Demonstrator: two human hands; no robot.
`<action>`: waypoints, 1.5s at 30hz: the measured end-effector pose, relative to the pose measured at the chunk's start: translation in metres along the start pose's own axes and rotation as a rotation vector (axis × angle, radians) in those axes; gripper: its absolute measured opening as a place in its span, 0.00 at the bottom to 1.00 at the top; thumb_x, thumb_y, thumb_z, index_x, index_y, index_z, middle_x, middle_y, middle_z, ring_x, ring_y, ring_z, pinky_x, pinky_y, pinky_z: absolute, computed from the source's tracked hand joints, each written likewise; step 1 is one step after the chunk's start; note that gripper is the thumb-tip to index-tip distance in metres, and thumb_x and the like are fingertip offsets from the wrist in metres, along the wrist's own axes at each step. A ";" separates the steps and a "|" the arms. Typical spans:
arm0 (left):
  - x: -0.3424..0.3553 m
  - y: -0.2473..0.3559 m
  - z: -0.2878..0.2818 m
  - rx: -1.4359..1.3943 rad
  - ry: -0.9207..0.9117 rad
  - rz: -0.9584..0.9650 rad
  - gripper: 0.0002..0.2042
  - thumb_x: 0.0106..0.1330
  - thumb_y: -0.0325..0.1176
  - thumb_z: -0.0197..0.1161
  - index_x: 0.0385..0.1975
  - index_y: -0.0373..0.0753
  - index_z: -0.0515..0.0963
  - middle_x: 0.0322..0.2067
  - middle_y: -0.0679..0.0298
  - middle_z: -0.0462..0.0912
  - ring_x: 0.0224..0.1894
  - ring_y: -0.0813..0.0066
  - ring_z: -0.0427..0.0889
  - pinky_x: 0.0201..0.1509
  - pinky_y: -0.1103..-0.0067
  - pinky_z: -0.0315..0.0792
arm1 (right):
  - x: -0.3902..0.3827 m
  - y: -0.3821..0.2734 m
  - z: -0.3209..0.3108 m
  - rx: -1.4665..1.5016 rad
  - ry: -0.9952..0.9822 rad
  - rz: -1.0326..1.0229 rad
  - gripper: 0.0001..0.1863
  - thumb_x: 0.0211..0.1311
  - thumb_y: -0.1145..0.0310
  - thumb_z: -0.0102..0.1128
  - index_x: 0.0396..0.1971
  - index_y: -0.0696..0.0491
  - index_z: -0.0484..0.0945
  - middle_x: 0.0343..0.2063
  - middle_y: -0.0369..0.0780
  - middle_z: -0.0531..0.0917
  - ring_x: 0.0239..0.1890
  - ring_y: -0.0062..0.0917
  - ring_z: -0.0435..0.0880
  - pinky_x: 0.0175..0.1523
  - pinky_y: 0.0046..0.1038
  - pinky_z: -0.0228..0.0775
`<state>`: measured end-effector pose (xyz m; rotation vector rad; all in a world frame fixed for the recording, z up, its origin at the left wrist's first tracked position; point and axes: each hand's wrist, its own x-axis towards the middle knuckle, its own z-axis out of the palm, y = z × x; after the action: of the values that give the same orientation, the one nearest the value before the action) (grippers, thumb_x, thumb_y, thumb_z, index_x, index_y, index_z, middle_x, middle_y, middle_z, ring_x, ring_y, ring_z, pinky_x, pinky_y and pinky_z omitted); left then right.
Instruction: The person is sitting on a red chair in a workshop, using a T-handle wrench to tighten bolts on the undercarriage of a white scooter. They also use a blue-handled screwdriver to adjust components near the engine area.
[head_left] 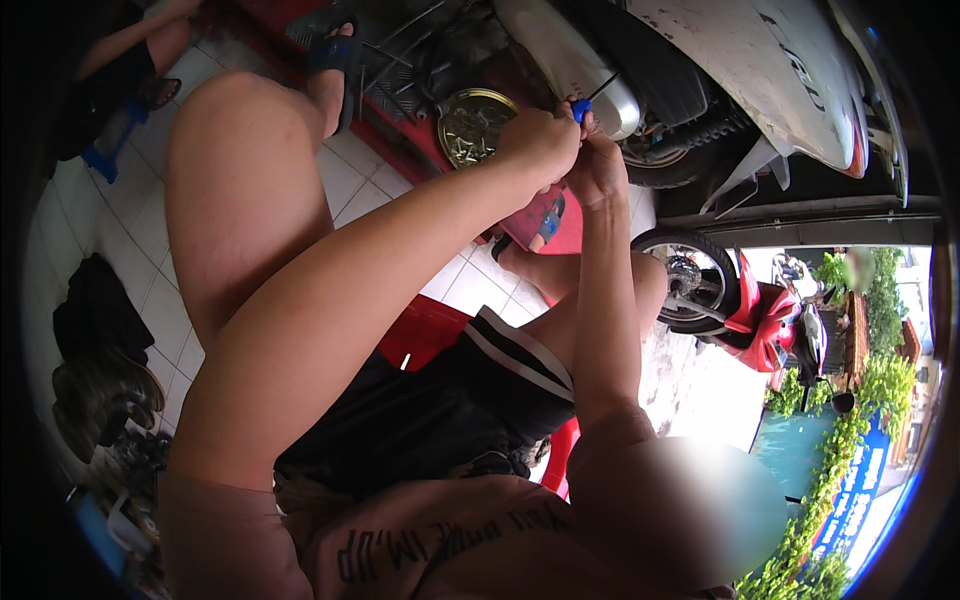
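Observation:
My left hand (540, 145) and my right hand (598, 172) meet in front of the scooter, fingers closed together. Between their fingertips sits a small bright blue piece (580, 110), mostly covered by the fingers, so its exact kind does not show. A thin dark rod or cable (604, 86) runs up and right from it, across the pale rounded cover (620, 105) of the scooter. Just left of my left hand, a round metal tray (446, 128) full of small metal parts rests on a red platform (425, 150).
The white scooter body (740, 70) fills the upper right, its black shock absorber (690, 135) below. A red motorbike (765, 325) stands outside at right. Another person (165, 50) sits upper left by a blue stool (115, 145). Dark clutter (105, 390) lies at left on white tiles.

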<state>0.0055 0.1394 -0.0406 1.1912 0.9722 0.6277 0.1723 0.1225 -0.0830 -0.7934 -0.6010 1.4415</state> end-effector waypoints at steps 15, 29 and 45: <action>-0.008 0.013 -0.010 0.094 -0.145 -0.057 0.20 0.69 0.47 0.50 0.32 0.32 0.70 0.20 0.57 0.78 0.17 0.69 0.78 0.18 0.76 0.70 | -0.007 -0.005 0.027 -0.025 0.066 -0.060 0.13 0.62 0.65 0.60 0.42 0.57 0.76 0.28 0.36 0.78 0.25 0.13 0.69 0.33 0.16 0.66; -0.009 0.017 -0.015 0.105 -0.144 -0.028 0.18 0.73 0.45 0.43 0.35 0.33 0.69 0.17 0.67 0.69 0.18 0.81 0.73 0.16 0.84 0.64 | -0.007 -0.004 0.021 -0.005 0.007 -0.027 0.08 0.64 0.67 0.57 0.36 0.57 0.75 0.30 0.35 0.79 0.23 0.11 0.69 0.29 0.13 0.64; -0.010 0.011 -0.012 0.433 0.015 0.472 0.11 0.66 0.34 0.56 0.39 0.33 0.68 0.22 0.58 0.79 0.21 0.71 0.80 0.25 0.77 0.73 | -0.002 -0.005 0.009 -0.004 -0.035 -0.041 0.09 0.64 0.67 0.57 0.37 0.58 0.76 0.26 0.33 0.77 0.25 0.13 0.71 0.33 0.16 0.68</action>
<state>-0.0084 0.1397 -0.0278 1.8319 0.8659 0.8209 0.1687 0.1215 -0.0733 -0.7560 -0.6442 1.4192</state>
